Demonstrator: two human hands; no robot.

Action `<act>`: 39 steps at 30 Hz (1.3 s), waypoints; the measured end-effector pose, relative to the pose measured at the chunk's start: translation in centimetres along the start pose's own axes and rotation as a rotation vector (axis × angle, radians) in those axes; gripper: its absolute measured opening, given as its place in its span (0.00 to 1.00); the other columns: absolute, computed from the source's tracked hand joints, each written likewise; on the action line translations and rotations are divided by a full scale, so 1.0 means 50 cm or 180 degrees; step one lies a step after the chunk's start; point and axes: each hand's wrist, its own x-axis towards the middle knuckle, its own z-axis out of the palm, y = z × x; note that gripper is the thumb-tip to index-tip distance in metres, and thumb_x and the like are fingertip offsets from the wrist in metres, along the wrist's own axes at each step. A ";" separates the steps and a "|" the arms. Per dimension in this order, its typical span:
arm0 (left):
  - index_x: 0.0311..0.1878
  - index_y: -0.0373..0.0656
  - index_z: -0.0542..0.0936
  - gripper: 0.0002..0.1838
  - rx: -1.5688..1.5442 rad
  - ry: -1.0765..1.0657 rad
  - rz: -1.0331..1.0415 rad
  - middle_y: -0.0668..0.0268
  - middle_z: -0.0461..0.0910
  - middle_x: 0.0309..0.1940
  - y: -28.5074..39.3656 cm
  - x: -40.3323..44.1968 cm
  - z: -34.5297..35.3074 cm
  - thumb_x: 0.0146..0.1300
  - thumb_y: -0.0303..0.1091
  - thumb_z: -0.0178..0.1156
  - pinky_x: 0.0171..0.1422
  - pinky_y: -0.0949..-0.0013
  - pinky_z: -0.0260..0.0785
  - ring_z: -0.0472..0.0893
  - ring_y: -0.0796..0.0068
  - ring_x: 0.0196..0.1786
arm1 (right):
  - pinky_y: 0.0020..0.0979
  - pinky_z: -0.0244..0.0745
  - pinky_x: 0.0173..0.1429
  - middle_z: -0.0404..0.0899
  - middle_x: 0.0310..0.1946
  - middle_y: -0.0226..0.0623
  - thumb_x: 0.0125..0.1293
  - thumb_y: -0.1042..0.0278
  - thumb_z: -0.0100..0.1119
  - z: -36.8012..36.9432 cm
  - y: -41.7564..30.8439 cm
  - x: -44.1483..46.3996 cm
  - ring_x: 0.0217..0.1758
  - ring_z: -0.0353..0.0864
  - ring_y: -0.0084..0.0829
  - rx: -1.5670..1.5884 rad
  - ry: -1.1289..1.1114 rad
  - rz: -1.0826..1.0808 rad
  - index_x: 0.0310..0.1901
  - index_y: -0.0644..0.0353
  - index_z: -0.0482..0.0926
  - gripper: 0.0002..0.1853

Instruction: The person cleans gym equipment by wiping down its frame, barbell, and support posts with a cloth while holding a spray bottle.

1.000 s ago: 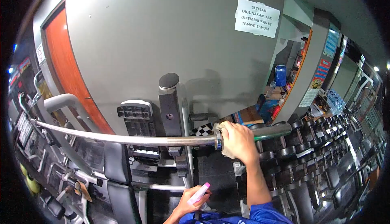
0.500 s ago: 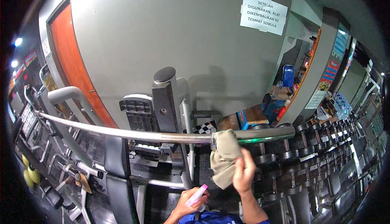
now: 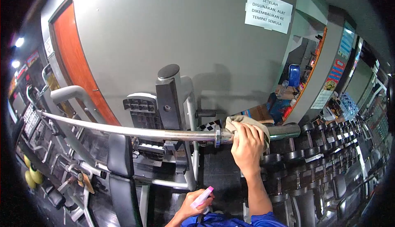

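Note:
A long chrome barbell [image 3: 173, 135] runs across the view, its thicker end sleeve [image 3: 288, 131] to the right of a collar [image 3: 217, 136]. My right hand [image 3: 248, 146] is closed over a beige cloth [image 3: 233, 124], pressing it around the sleeve just right of the collar. The cloth drapes over the bar's top and far side, and part of it is hidden by my fingers. Low in front of my body, my left hand [image 3: 191, 204] grips what looks like a spray bottle [image 3: 201, 198] with a pink and whitish head; its lower part is out of sight.
Beyond the bar stands a grey machine post [image 3: 168, 99] before a grey wall. A black padded bench [image 3: 120, 157] is at left. Racks of dumbbells [image 3: 294, 155] line the right side, and boxes [image 3: 259, 112] lie behind the bar.
My right hand has moved up onto the bar and slightly right, and the cloth that hung down is now wrapped over the sleeve. My left hand stays low with the spray bottle.

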 end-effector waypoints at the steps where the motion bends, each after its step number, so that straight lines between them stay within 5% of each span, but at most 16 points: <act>1: 0.43 0.36 0.82 0.07 0.0007 -0.0003 0.0018 0.62 0.83 0.34 -0.003 0.001 -0.001 0.62 0.26 0.64 0.38 0.73 0.77 0.85 0.75 0.33 | 0.44 0.65 0.66 0.81 0.50 0.35 0.59 0.73 0.59 0.006 0.000 -0.003 0.57 0.77 0.36 -0.0011 0.0096 -0.0112 0.53 0.57 0.79 0.18; 7: 0.42 0.36 0.81 0.07 -0.0219 -0.0038 -0.0084 0.62 0.83 0.34 0.011 0.001 -0.004 0.62 0.26 0.64 0.38 0.73 0.77 0.85 0.75 0.33 | 0.49 0.64 0.69 0.79 0.58 0.35 0.61 0.78 0.58 0.018 -0.019 -0.068 0.65 0.74 0.39 0.0207 0.0178 -0.0254 0.54 0.56 0.81 0.19; 10: 0.42 0.36 0.81 0.07 -0.0203 0.0031 -0.0065 0.62 0.83 0.34 0.014 0.005 0.000 0.62 0.25 0.64 0.38 0.73 0.77 0.85 0.75 0.33 | 0.42 0.69 0.66 0.81 0.54 0.42 0.64 0.77 0.55 0.012 -0.030 -0.099 0.64 0.75 0.43 0.0907 0.0084 -0.0160 0.55 0.58 0.80 0.18; 11: 0.42 0.36 0.81 0.06 -0.0188 0.0007 -0.0033 0.62 0.83 0.34 0.011 0.006 0.002 0.62 0.25 0.64 0.38 0.73 0.77 0.85 0.75 0.33 | 0.38 0.71 0.65 0.82 0.51 0.48 0.67 0.76 0.53 0.006 -0.034 -0.107 0.63 0.76 0.45 0.1567 0.0013 0.0058 0.55 0.62 0.80 0.15; 12: 0.42 0.36 0.81 0.06 -0.0171 -0.0022 -0.0001 0.62 0.83 0.35 0.005 0.008 0.003 0.62 0.25 0.64 0.38 0.73 0.77 0.85 0.75 0.33 | 0.35 0.78 0.54 0.83 0.48 0.48 0.69 0.75 0.52 -0.003 -0.038 -0.122 0.50 0.84 0.42 0.2033 -0.0034 0.0352 0.57 0.63 0.77 0.16; 15: 0.42 0.35 0.81 0.06 -0.0211 -0.0069 0.0054 0.62 0.83 0.35 0.001 0.009 0.005 0.62 0.24 0.64 0.38 0.73 0.77 0.85 0.74 0.33 | 0.29 0.70 0.57 0.81 0.47 0.40 0.75 0.68 0.45 -0.016 -0.029 -0.142 0.50 0.76 0.25 0.3191 0.0114 0.1478 0.58 0.68 0.74 0.16; 18: 0.43 0.35 0.81 0.07 -0.0280 -0.0064 -0.0046 0.61 0.84 0.36 -0.008 0.007 0.008 0.63 0.24 0.63 0.38 0.72 0.77 0.86 0.74 0.34 | 0.30 0.67 0.61 0.77 0.51 0.36 0.76 0.61 0.46 -0.048 -0.006 -0.143 0.54 0.74 0.27 0.4471 0.1054 0.2731 0.58 0.64 0.74 0.18; 22: 0.43 0.34 0.81 0.06 -0.0297 -0.0112 -0.0145 0.60 0.83 0.36 -0.005 0.013 0.007 0.63 0.24 0.63 0.38 0.72 0.78 0.86 0.73 0.34 | 0.39 0.61 0.70 0.64 0.66 0.41 0.75 0.51 0.46 -0.105 0.077 -0.130 0.66 0.67 0.36 0.3704 0.2407 0.2480 0.70 0.59 0.59 0.29; 24: 0.42 0.34 0.81 0.06 -0.0362 -0.0122 -0.0118 0.61 0.83 0.35 -0.011 0.014 0.014 0.63 0.24 0.63 0.38 0.72 0.78 0.86 0.73 0.34 | 0.41 0.57 0.73 0.62 0.70 0.45 0.77 0.60 0.43 -0.093 0.176 -0.136 0.70 0.64 0.39 0.2387 0.2828 0.2051 0.70 0.61 0.62 0.24; 26: 0.42 0.34 0.81 0.06 -0.0267 -0.0203 -0.0083 0.61 0.83 0.35 -0.010 0.017 0.017 0.62 0.24 0.63 0.37 0.72 0.78 0.86 0.73 0.33 | 0.43 0.55 0.74 0.66 0.68 0.50 0.77 0.68 0.42 -0.082 0.270 -0.140 0.70 0.67 0.42 0.0821 0.2236 0.1520 0.65 0.63 0.69 0.20; 28: 0.42 0.35 0.81 0.06 -0.0257 -0.0213 -0.0039 0.61 0.83 0.34 -0.015 0.019 0.026 0.62 0.24 0.63 0.37 0.72 0.78 0.86 0.74 0.33 | 0.45 0.53 0.76 0.70 0.65 0.53 0.76 0.71 0.41 -0.063 0.277 -0.114 0.72 0.65 0.46 0.0480 0.1343 0.1271 0.62 0.65 0.73 0.18; 29: 0.42 0.35 0.81 0.06 -0.0246 -0.0220 -0.0016 0.62 0.83 0.34 -0.016 0.021 0.028 0.62 0.24 0.64 0.37 0.72 0.78 0.86 0.74 0.33 | 0.47 0.51 0.77 0.72 0.64 0.51 0.76 0.71 0.40 -0.044 0.251 -0.102 0.75 0.60 0.49 0.0301 0.1464 0.1175 0.61 0.65 0.73 0.18; 33: 0.42 0.35 0.81 0.06 -0.0270 -0.0223 -0.0045 0.62 0.83 0.34 -0.008 0.023 0.038 0.62 0.25 0.64 0.37 0.72 0.77 0.85 0.75 0.33 | 0.50 0.50 0.77 0.67 0.67 0.54 0.74 0.73 0.43 0.005 0.171 -0.095 0.74 0.60 0.51 0.0536 0.1732 0.1241 0.61 0.63 0.74 0.18; 35: 0.42 0.35 0.81 0.06 -0.0345 -0.0228 -0.0094 0.62 0.82 0.34 -0.010 0.025 0.041 0.63 0.25 0.64 0.37 0.72 0.77 0.85 0.75 0.33 | 0.55 0.46 0.78 0.71 0.63 0.55 0.67 0.76 0.51 0.022 0.109 -0.099 0.70 0.67 0.51 0.0249 0.1219 0.0909 0.60 0.61 0.75 0.19; 37: 0.42 0.36 0.81 0.06 -0.0293 -0.0230 -0.0083 0.62 0.82 0.34 -0.006 0.026 0.042 0.63 0.26 0.64 0.37 0.72 0.77 0.85 0.75 0.33 | 0.55 0.48 0.77 0.78 0.58 0.44 0.62 0.76 0.59 0.031 0.019 -0.088 0.68 0.71 0.48 0.0500 0.0810 0.0512 0.61 0.59 0.75 0.23; 39: 0.42 0.36 0.81 0.06 -0.0294 -0.0209 -0.0066 0.62 0.83 0.34 -0.009 0.025 0.045 0.64 0.26 0.63 0.37 0.72 0.77 0.85 0.74 0.33 | 0.53 0.56 0.74 0.79 0.57 0.43 0.66 0.73 0.56 0.041 -0.054 -0.083 0.66 0.73 0.46 0.0874 0.0556 0.0308 0.61 0.57 0.75 0.21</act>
